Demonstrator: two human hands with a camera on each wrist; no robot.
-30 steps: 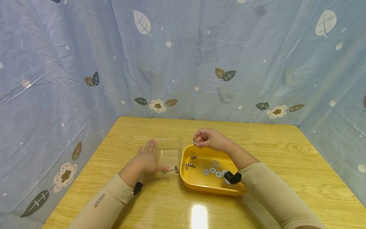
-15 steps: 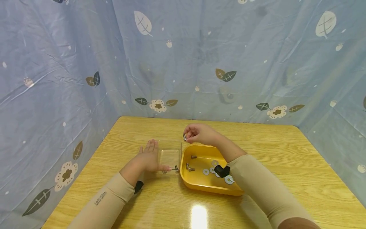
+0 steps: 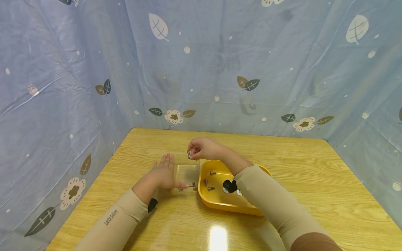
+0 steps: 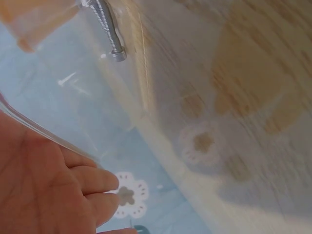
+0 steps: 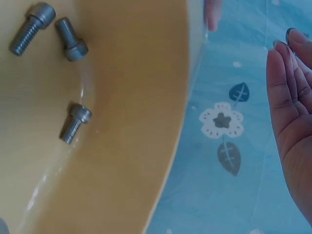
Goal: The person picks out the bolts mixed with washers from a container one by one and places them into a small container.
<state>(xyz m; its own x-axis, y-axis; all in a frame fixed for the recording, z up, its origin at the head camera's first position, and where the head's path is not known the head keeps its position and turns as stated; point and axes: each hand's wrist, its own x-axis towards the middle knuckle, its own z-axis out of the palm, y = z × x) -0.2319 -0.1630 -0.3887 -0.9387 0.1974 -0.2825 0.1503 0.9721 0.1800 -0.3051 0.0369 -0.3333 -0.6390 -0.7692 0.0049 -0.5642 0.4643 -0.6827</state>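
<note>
My left hand (image 3: 161,176) lies along the left side of a clear plastic box (image 3: 187,170), fingers straight and thumb stretched across its near side. Some silver screws (image 4: 109,29) lie inside that box, as the left wrist view shows. Above the box's far part, my right hand (image 3: 204,148) pinches a small silver screw (image 3: 189,154) between thumb and fingertips. The yellow tray (image 3: 230,208) stands against the box's right side, under my right forearm. Several socket-head screws (image 5: 33,28) lie loose in it.
Flat metal washers (image 3: 239,192) lie in the tray, partly hidden by the black wrist camera (image 3: 230,186) and right sleeve (image 3: 267,195). Both containers stand on a wooden table (image 3: 176,226). A blue patterned curtain (image 3: 213,69) encloses its back and sides.
My right hand has moved left with the screw, from over the tray's far left corner to above the clear box. My left hand stays in place. One screw in the tray has shifted slightly.
</note>
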